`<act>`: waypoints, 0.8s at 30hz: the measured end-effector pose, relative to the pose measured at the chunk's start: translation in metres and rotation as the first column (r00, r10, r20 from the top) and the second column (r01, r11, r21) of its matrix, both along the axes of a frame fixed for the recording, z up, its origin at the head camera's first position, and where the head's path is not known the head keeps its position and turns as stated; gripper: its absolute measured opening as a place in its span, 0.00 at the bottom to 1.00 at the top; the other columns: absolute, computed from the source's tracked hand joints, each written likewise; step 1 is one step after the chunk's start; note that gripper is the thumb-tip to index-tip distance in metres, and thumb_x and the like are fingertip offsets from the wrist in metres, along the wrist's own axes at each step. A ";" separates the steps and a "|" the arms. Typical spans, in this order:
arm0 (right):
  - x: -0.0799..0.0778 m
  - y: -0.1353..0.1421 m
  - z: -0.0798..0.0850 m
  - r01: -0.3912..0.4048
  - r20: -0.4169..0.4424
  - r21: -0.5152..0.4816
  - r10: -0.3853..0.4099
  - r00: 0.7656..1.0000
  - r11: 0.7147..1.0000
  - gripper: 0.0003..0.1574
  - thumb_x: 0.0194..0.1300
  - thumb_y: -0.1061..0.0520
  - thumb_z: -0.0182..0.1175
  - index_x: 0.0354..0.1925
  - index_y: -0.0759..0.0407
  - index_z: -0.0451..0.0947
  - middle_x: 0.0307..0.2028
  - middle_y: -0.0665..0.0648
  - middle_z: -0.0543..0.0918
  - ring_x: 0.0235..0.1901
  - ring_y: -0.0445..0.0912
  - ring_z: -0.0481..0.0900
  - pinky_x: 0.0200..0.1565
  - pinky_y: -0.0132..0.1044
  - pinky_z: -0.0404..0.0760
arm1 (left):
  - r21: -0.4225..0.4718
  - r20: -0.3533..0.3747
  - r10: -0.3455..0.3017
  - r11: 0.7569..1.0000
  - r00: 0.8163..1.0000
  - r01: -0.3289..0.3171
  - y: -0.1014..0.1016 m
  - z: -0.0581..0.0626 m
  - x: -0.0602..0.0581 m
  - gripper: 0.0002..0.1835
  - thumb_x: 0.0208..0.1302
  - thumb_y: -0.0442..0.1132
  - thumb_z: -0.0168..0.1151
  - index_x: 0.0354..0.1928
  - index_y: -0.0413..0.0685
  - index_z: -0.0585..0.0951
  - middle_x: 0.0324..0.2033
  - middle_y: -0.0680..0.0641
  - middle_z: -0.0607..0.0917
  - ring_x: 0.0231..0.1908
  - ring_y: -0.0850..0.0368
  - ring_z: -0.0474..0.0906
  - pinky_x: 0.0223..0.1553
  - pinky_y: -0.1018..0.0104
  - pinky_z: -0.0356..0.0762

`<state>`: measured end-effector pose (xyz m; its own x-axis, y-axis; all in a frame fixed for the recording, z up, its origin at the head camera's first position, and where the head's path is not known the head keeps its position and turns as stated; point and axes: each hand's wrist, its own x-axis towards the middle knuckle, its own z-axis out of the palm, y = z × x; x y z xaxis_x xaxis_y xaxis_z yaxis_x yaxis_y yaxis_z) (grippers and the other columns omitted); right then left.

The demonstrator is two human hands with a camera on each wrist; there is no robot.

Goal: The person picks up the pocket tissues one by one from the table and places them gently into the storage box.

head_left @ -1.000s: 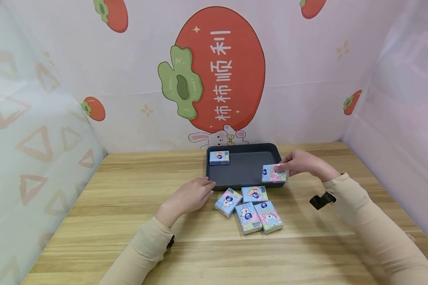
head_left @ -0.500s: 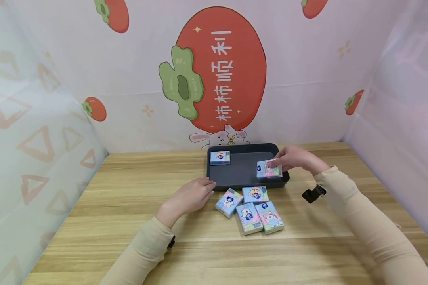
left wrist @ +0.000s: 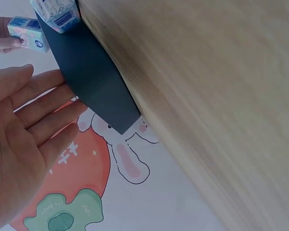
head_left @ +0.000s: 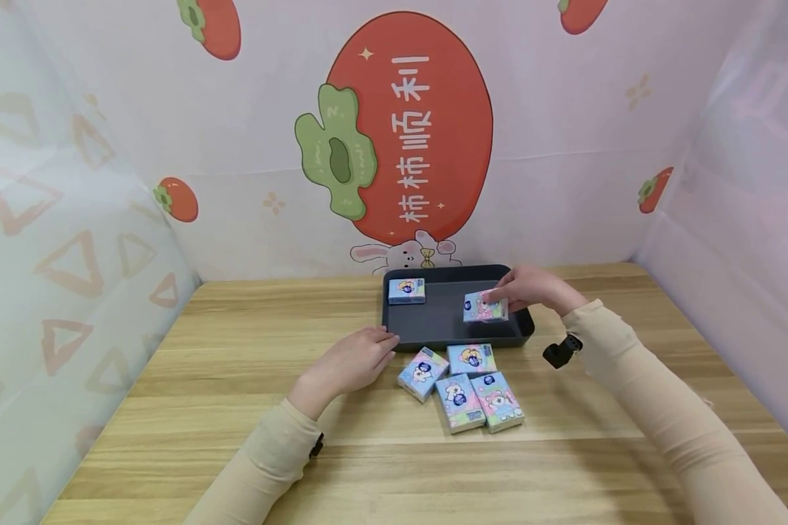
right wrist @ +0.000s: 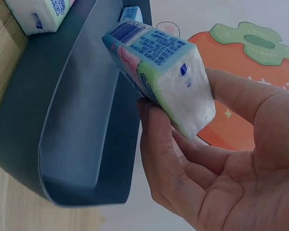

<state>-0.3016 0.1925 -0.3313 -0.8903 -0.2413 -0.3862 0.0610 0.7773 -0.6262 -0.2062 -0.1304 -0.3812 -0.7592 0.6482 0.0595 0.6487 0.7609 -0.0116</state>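
Note:
My right hand (head_left: 532,286) pinches a blue-and-pink tissue pack (head_left: 482,307) between thumb and fingers, over the right half of a dark grey tray (head_left: 433,343). In the right wrist view the held tissue pack (right wrist: 159,72) shows its barcode side and white end. My left hand (head_left: 351,361) touches the tray's near left corner with its fingers extended, which the left wrist view shows as an open palm beside the tray wall (left wrist: 94,82). Another tissue pack (head_left: 406,291) lies in the tray's far left corner.
Several tissue packs lie on the wooden table (head_left: 236,379) in front of the tray, among them a tilted pack (head_left: 423,374) and a pack (head_left: 470,359) close to the tray's near wall. A printed cloth wall (head_left: 249,146) stands behind the tray.
My right hand has carried its tissue pack leftward and slightly away from me, from the tray's right edge further over the tray. The left hand stays at the near left corner.

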 end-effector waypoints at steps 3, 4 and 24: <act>-0.004 -0.004 -0.001 -0.002 0.007 -0.005 0.002 1.000 1.000 0.34 0.60 0.44 0.64 0.53 0.69 0.76 0.47 0.64 0.82 0.38 0.47 0.82 0.52 0.43 0.81 | -0.001 0.001 0.002 1.000 1.000 -0.002 0.000 0.000 0.000 0.19 0.71 0.41 0.51 0.57 0.39 0.78 0.56 0.40 0.79 0.60 0.47 0.74 0.62 0.55 0.71; -0.005 -0.005 -0.002 0.000 0.008 -0.005 0.001 1.000 1.000 0.34 0.60 0.44 0.64 0.53 0.69 0.76 0.48 0.64 0.82 0.38 0.47 0.82 0.52 0.43 0.81 | -0.001 0.004 0.003 1.000 1.000 -0.003 0.000 0.000 0.000 0.19 0.71 0.41 0.51 0.57 0.39 0.78 0.56 0.40 0.79 0.60 0.47 0.73 0.62 0.56 0.71; -0.023 -0.031 -0.010 0.076 0.012 -0.012 -0.076 0.997 0.997 0.31 0.59 0.44 0.65 0.52 0.66 0.78 0.49 0.64 0.81 0.44 0.52 0.79 0.54 0.43 0.80 | -0.021 0.012 0.012 1.000 1.000 -0.012 0.000 -0.001 0.001 0.19 0.71 0.43 0.51 0.58 0.41 0.77 0.57 0.42 0.79 0.60 0.48 0.73 0.62 0.56 0.71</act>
